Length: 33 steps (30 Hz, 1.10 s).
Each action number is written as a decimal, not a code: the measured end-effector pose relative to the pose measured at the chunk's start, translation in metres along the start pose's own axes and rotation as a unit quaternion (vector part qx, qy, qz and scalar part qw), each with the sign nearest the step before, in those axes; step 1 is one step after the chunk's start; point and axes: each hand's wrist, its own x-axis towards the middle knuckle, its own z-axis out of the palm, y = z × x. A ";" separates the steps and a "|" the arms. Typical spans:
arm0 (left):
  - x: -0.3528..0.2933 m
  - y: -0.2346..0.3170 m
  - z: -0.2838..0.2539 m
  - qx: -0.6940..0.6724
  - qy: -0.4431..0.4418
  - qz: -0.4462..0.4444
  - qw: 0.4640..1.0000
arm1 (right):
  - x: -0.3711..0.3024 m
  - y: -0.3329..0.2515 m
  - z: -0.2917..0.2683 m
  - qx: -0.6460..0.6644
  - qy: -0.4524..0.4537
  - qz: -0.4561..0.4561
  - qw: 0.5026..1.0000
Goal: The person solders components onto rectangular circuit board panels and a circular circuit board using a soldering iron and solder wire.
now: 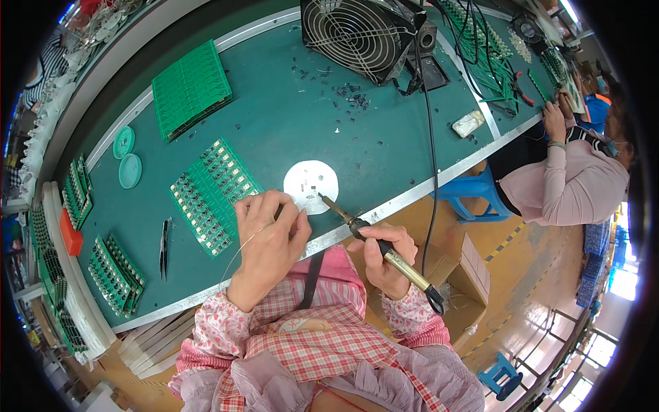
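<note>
A round white board (299,180) with a few small dark parts lies near the table's front edge. My right hand (386,259) grips a soldering iron (405,268), whose tip reaches the right part of the board. Over the board's lower left edge, my left hand (269,237) has its fingers curled and pinched together. A thin solder wire (238,255) runs from it down past the wrist; the end at the fingertips is too small to make out. Left of that hand lies a green circuit board panel (206,180) with rows of parts.
A black fan (360,38) stands at the back, near scattered black bits (353,97). Tweezers (163,250), green lids (130,171) and stacked green panels (190,89) lie to the left. A cable (432,137) crosses the table's right side. A co-worker (566,172) sits at right.
</note>
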 end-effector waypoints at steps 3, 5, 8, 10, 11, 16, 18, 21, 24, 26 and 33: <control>0.003 0.002 0.000 0.010 -0.016 -0.001 1.000 | 0.002 0.000 0.002 0.001 0.010 -0.006 1.000; 0.004 0.003 0.001 0.014 -0.024 -0.003 1.000 | 0.003 0.002 0.003 0.003 0.020 -0.015 1.000; 0.005 0.002 0.003 0.012 -0.029 -0.001 1.000 | 0.001 0.004 0.003 0.008 0.014 -0.004 1.000; 0.005 0.002 0.003 0.016 -0.036 -0.002 0.999 | 0.002 0.006 0.003 0.001 0.009 -0.019 1.000; 0.005 0.002 0.003 0.016 -0.037 -0.002 0.999 | 0.002 0.006 0.004 0.001 0.008 -0.018 1.000; 0.007 0.003 0.004 0.022 -0.063 -0.014 0.998 | 0.004 0.011 0.004 0.019 0.001 -0.071 0.997; 0.007 0.002 0.003 0.008 -0.048 -0.014 0.999 | 0.005 0.013 0.005 0.010 0.000 -0.087 0.996; 0.005 -0.004 0.001 -0.037 -0.020 -0.013 0.999 | 0.006 0.012 0.003 -0.007 -0.012 -0.099 0.995; 0.002 -0.011 -0.005 -0.059 -0.026 0.016 0.998 | 0.007 0.010 0.002 -0.011 -0.022 -0.094 0.995; 0.003 -0.013 -0.008 -0.053 -0.045 0.044 0.997 | 0.008 0.011 0.002 -0.008 -0.022 -0.092 0.995; 0.005 -0.013 -0.012 0.006 -0.076 0.124 0.989 | 0.009 0.013 0.001 -0.007 -0.020 -0.121 0.992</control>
